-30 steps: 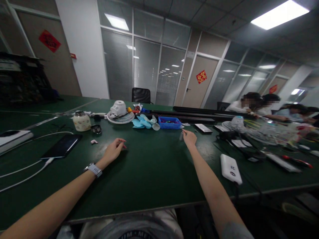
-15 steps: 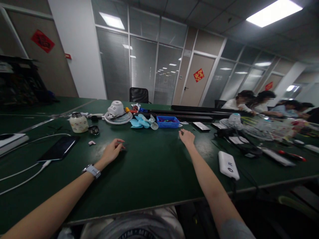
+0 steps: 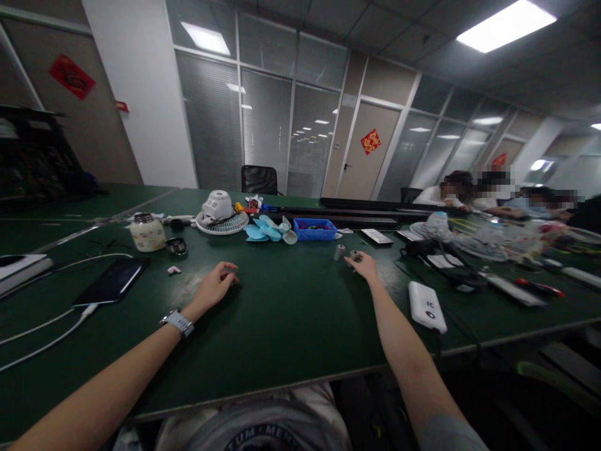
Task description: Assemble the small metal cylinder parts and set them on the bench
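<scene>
My right hand [image 3: 365, 268] rests low over the green table [image 3: 282, 326], fingers closed around a small grey metallic part [image 3: 355, 255]; its exact kind is too small to make out. Just left of those fingertips a small silver cylinder [image 3: 339, 252] stands upright on the tabletop, apart from the hand. My left hand [image 3: 216, 286], with a watch [image 3: 177, 322] on the wrist, is at the table's left middle. Its fingers are loosely bent and apart, with nothing in them. Nearest to it lies a small pink piece [image 3: 173, 270].
Behind the hands are a white fan [image 3: 218, 213], light-blue fan blades [image 3: 267, 229] and a blue basket [image 3: 314, 229] of small items. A bottle [image 3: 148, 233] and phone [image 3: 113, 282] lie left; a white power bank [image 3: 427, 307] lies right. Other people sit far right.
My right hand has shifted slightly right and towards me. The silver cylinder now shows standing beside its fingertips, and a metallic part shows in them. My left hand has hardly moved.
</scene>
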The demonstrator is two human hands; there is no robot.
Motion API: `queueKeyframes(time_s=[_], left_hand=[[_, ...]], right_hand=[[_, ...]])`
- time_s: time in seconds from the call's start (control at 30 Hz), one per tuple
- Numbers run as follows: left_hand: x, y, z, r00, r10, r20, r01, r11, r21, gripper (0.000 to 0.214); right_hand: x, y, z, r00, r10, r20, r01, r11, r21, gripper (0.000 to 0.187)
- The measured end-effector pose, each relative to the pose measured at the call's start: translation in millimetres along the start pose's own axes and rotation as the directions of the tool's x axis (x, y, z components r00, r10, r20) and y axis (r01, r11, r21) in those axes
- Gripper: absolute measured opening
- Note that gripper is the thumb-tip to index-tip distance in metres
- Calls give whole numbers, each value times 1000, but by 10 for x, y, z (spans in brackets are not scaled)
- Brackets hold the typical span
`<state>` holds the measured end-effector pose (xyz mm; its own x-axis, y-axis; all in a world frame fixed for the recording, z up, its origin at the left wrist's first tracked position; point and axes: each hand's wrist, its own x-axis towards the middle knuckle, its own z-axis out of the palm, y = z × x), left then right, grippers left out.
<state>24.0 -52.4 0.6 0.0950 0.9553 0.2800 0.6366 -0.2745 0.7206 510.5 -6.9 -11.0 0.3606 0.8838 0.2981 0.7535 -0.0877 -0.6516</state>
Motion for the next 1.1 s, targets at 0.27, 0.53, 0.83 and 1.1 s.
queueKeyframes(time_s=[0.27,0.53,0.83,1.1], left_hand=[[-11,-7,58,999,48,23,-48,999,0,38],[-177,328,128,970,244,-18,-242,969,51,46],[-246,478,138,964,259,-61,-260,965,-23,43],[-219,579,91,935,352,-42,-351,936,30,38]], right_hand=[[-126,-274,-221,938,-47,342,25,997,68,43],[-917,-1427,510,802,-401,442,332,916,227,51],[-1618,-2108,1157,808,-497,316,420,863,281,35],[-1580,-2057,1171,789,-536,301,445,836,321,40]])
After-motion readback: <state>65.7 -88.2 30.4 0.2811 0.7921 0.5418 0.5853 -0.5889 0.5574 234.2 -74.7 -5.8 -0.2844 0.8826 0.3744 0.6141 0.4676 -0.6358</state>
